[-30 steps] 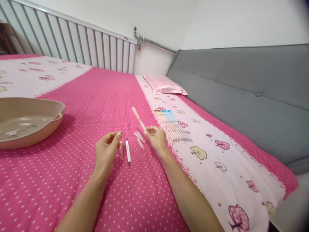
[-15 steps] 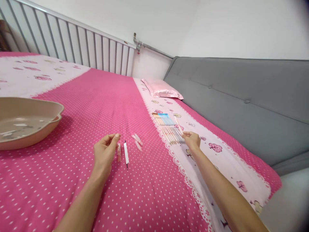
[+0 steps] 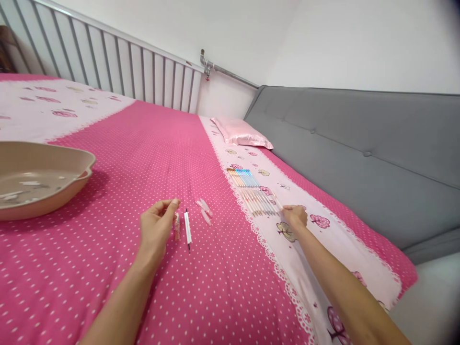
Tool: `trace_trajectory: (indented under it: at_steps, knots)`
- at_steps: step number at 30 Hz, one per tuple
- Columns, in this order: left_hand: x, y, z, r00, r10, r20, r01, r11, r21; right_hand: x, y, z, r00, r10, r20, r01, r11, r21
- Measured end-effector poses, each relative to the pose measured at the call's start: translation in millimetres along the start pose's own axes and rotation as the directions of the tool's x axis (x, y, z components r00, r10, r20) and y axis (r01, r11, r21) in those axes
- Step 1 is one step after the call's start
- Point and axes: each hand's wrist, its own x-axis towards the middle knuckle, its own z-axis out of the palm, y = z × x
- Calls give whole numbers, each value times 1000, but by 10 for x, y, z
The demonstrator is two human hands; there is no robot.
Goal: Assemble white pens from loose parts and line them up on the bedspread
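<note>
Fingers of the right hand [image 3: 296, 216] are pinching a slim pale pen [image 3: 278, 201], which is lying just beside the right end of the lower row of pale pens [image 3: 257, 201]; this looks like the placing step. A clean next move would be calling for keeping it parallel and releasing gently, without nudging its neighbours. On the left hand [image 3: 156, 223], thumb and index fingertips are pressing together; I cannot tell whether they are gripping a small part. Next to it, a patterned pen barrel [image 3: 177, 227], thin white refills [image 3: 187, 227] with dark ends and smooth, tapering pink pieces [image 3: 204, 211] are resting on the dotted pink bedspread [image 3: 215, 282]. Farther up, brown-and-blue pens [image 3: 243, 177] are forming another neat row, while a curved, smooth-walled beige basin [image 3: 46, 207] is holding small white bits.
</note>
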Motion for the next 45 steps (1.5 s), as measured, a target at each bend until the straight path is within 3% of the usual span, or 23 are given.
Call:
trace_trajectory:
  at_steps: [31, 40, 45]
  knots:
    - [35, -68, -15, 1000, 8, 6, -8, 999, 42, 9, -1, 101, 993, -48, 106, 59, 994, -96]
    - [39, -64, -19, 1000, 3, 10, -4, 999, 39, -53, 11, 25, 994, -89, 57, 88, 996, 15]
    - [31, -69, -17, 1000, 4, 9, -4, 1000, 10, -192, -295, -101, 979, -204, -27, 205, 964, 169]
